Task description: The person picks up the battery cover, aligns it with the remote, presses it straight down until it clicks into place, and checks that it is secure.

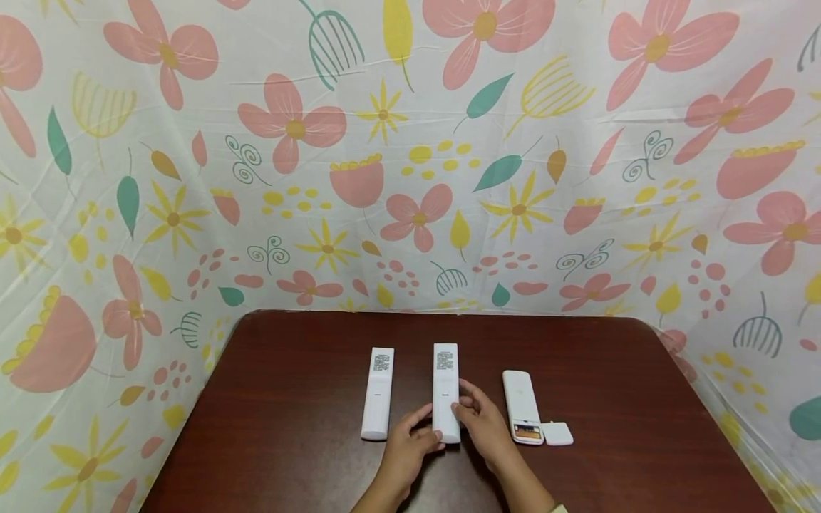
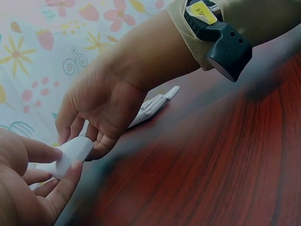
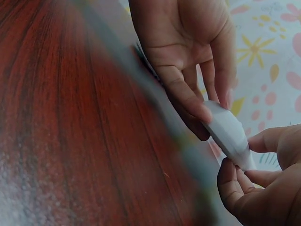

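A white remote (image 1: 445,399), its back with a printed label facing up, is held between both hands at the middle of the table. My left hand (image 1: 407,450) pinches its lower left end, and my right hand (image 1: 484,424) grips its right side, thumb on the back. In the left wrist view the remote's rounded end (image 2: 75,153) shows between the fingers of both hands. The right wrist view shows the remote (image 3: 229,134) tilted, with fingers and thumbs at its edges.
Left of the hands lies a second white remote (image 1: 378,395), back up. To the right, a third white remote (image 1: 522,399) has its battery compartment uncovered, batteries showing, with a small white cover (image 1: 557,434) beside it. A floral cloth (image 1: 417,178) hangs behind the brown table (image 1: 288,385).
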Demonstrator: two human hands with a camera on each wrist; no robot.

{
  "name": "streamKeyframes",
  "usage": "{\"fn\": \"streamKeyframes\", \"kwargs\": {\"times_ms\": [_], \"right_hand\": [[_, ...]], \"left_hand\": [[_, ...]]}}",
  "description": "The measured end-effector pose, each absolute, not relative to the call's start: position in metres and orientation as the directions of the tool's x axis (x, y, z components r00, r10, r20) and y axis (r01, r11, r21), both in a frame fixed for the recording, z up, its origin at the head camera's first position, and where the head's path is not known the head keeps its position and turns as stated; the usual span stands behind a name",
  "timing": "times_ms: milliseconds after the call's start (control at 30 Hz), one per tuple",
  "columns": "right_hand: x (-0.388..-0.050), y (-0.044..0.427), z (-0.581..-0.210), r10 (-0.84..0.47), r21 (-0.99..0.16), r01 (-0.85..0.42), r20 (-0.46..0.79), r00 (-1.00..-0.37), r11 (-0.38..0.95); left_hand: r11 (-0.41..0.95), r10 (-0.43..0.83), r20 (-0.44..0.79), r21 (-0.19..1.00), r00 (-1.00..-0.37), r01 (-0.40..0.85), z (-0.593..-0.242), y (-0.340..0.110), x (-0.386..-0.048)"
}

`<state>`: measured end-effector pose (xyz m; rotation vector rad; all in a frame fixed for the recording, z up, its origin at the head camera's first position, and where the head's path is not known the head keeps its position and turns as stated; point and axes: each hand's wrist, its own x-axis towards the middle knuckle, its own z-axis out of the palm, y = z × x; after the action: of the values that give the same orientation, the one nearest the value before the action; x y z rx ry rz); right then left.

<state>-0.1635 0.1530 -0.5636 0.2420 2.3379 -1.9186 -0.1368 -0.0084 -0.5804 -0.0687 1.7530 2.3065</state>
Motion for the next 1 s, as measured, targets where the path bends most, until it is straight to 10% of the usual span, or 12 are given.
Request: {"fn": "streamKeyframes", "kwargs": {"times_ms": [1000], "right_hand": [[-0.1692,0.1519,-0.5661,0.066,-0.939,0.182,-0.171,-0.983,0.291]], "left_hand": [[0.041,0.089,-0.138,0.990,-0.986,-0.135,-0.5791,-0.0064,-0.1343]]}}
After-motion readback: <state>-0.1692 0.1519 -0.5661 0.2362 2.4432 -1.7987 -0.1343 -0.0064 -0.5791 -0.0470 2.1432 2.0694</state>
